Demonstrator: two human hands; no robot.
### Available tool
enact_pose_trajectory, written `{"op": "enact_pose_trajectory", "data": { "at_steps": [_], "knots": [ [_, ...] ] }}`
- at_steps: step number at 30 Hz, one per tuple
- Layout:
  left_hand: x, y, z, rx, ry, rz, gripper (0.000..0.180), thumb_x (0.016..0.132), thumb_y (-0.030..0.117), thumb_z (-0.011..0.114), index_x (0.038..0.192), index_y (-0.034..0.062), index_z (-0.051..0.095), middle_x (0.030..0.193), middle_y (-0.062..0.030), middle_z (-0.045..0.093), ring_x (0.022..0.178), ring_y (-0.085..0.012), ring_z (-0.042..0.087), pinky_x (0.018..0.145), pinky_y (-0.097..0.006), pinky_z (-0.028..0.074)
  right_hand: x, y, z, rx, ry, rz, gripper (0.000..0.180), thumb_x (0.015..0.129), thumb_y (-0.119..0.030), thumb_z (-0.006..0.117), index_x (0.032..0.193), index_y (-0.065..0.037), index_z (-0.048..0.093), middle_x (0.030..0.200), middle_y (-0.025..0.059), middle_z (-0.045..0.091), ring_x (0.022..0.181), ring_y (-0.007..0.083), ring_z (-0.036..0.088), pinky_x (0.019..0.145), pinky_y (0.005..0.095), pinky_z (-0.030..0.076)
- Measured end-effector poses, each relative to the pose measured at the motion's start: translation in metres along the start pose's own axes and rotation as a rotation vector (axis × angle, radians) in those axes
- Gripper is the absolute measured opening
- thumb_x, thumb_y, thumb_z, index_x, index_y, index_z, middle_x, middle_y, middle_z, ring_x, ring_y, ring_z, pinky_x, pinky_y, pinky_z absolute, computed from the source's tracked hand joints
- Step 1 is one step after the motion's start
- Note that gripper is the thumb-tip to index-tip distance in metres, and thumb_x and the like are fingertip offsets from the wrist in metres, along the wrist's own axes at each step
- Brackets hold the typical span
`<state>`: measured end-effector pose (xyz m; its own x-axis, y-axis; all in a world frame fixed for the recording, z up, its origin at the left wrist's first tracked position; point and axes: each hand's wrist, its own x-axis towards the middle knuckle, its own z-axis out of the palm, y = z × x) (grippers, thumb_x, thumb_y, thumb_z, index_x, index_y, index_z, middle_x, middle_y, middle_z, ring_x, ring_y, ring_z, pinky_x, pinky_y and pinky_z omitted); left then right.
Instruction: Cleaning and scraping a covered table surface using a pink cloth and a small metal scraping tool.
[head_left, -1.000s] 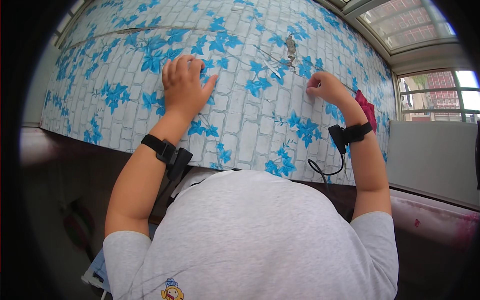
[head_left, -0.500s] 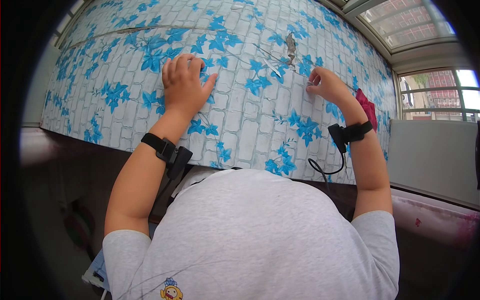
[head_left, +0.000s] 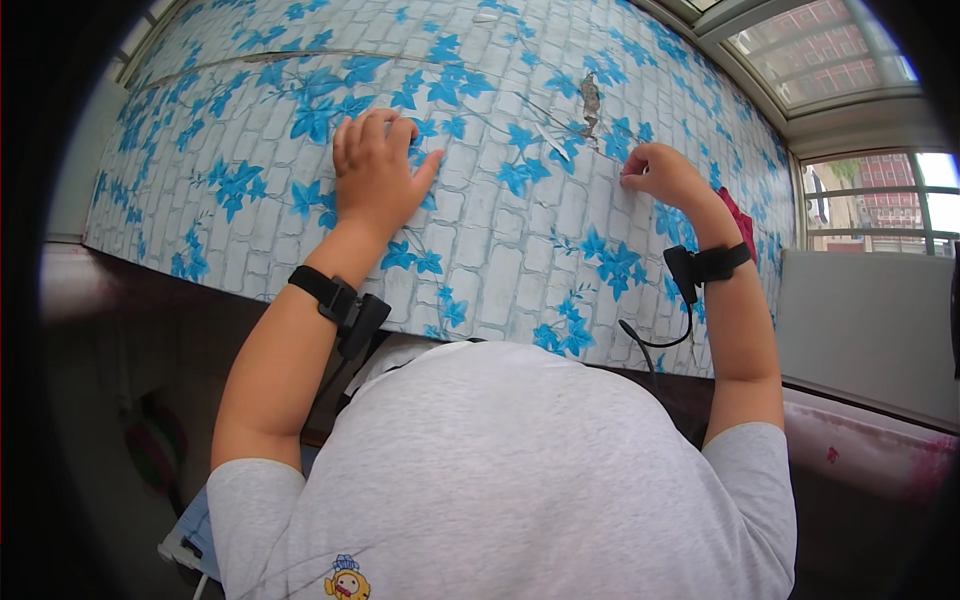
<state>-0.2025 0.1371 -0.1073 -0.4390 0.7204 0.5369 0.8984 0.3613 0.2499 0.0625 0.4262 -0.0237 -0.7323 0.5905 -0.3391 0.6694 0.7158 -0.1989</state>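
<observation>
My left hand (head_left: 378, 165) rests on a table (head_left: 480, 250) covered with a white brick-pattern sheet with blue leaves. Its fingers are slightly bent, the thumb stands apart, and it holds nothing. Farther right, my right hand (head_left: 662, 174) is at the tabletop with thumb and forefinger brought together in a pinch. Whatever lies between those fingertips is hidden or too small to make out. To the left of the right hand, a thin whitish strip (head_left: 553, 143) shows on the sheet. Just above it is a dark, ragged worn patch (head_left: 590, 103).
A dark red cloth-like thing (head_left: 738, 215) lies beyond my right wrist. Black straps with small devices circle both forearms, and a black cable (head_left: 655, 345) loops from the right device (head_left: 682, 270). Windows (head_left: 870, 195) line the right side. A long seam (head_left: 230, 66) crosses the far left tabletop.
The view has shifted slightly. My right fingertips have drawn closer together, and a small greyish glint seen between them earlier is now out of sight. My left hand keeps its place.
</observation>
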Motion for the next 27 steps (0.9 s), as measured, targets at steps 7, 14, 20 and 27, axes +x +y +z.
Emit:
{"op": "enact_pose_trajectory", "data": {
  "at_steps": [7,14,20,27],
  "knots": [
    [-0.002,-0.001,0.002,-0.017,0.050,0.013,0.035,0.087,0.035,0.077,0.109,0.0143,0.060,0.123,-0.0077,0.058,0.125,-0.0293,0.051,0.117,-0.053,0.030,0.000,-0.004,0.003,-0.085,-0.005,-0.083,0.014,0.084,-0.018,0.071,0.090,-0.004,0.072,0.084,0.0112,0.070,0.078,0.0259,0.066,0.071,0.0369,0.052],
    [-0.002,-0.001,0.003,-0.007,0.060,0.021,0.040,0.087,0.035,0.078,0.114,0.0143,0.058,0.122,-0.0075,0.058,0.124,-0.0290,0.052,0.117,-0.053,0.030,-0.015,-0.019,-0.007,0.086,-0.035,-0.152,0.017,0.087,-0.019,0.070,0.087,-0.002,0.070,0.085,0.0131,0.068,0.077,0.0269,0.064,0.070,0.0366,0.050],
    [-0.002,-0.003,0.003,-0.010,0.069,0.027,0.040,0.086,0.033,0.078,0.114,0.0143,0.057,0.121,-0.0071,0.058,0.123,-0.0286,0.052,0.116,-0.052,0.031,-0.019,-0.026,-0.022,0.001,0.191,-0.040,0.014,0.088,-0.016,0.072,0.090,-0.003,0.068,0.084,0.0118,0.066,0.076,0.0267,0.061,0.070,0.0359,0.049],
    [-0.001,-0.001,0.002,-0.002,0.034,0.016,0.038,0.088,0.035,0.077,0.114,0.0137,0.058,0.122,-0.0072,0.058,0.124,-0.0288,0.052,0.117,-0.053,0.029,-0.027,-0.010,0.002,0.025,0.233,-0.109,0.011,0.085,-0.013,0.072,0.092,-0.006,0.068,0.091,0.0093,0.067,0.085,0.0272,0.065,0.074,0.0380,0.052]
  ]
}}
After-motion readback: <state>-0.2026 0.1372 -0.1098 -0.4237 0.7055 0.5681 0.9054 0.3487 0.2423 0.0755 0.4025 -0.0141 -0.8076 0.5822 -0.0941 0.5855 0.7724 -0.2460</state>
